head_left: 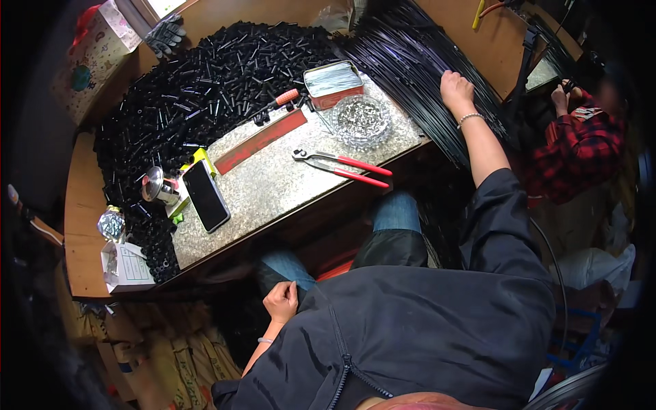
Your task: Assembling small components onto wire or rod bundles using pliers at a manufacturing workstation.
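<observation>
My right hand (456,91) reaches out to the far right, its fingers curled closed over the long thin black rods (410,58) that lie in a thick bundle beside the bench. My left hand (281,301) rests low near my lap, its fingers folded in; whether anything is inside them is hidden. Between the two, red-handled cutting pliers (342,166) lie on the speckled bench slab (273,198). Behind them are a clear glass dish (360,121) of small metal pieces and a red tin (335,83) filled with thin pale sticks or wires.
A large heap of short black tubes (225,75) covers the bench's back and left. A phone (205,195), a red flat bar (260,141), an orange-handled screwdriver (287,97) and a metal cup (158,186) lie in front of it. At right sits another person in a plaid sleeve (581,150).
</observation>
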Demonstrator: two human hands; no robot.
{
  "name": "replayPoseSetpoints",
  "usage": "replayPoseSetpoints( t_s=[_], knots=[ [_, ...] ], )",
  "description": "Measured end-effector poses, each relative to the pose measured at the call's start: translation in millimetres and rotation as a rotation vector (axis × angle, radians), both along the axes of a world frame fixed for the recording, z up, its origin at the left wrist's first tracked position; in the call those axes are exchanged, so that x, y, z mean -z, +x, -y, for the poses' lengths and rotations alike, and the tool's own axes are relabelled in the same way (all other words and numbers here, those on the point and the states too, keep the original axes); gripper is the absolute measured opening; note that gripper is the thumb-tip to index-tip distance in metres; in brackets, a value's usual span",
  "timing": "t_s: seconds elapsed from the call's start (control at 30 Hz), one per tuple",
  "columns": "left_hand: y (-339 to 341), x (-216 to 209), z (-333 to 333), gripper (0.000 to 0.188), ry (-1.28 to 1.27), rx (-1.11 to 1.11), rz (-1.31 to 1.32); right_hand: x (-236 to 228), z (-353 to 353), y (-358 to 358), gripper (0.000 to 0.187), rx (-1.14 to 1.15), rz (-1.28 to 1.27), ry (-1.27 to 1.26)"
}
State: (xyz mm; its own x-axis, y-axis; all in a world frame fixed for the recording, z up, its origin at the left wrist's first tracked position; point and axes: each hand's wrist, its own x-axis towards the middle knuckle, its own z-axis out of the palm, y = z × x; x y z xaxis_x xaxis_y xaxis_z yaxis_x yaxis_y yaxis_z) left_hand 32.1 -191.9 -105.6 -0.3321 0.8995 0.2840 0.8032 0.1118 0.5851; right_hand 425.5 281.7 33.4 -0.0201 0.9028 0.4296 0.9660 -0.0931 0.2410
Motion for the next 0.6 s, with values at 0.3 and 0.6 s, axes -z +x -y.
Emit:
replayPoseSetpoints(
  t_s=[0.3,0.6],
  knots=[
    [-4,2,3,0.014,0.009,0.001,0.015,-85,35,30,0.027,0.083,-0.144,-0.116],
    [-8,3,2,0.014,-0.008,0.023,0.02,-163,77,63,0.03,-0.051,-0.31,0.054]
  ],
)
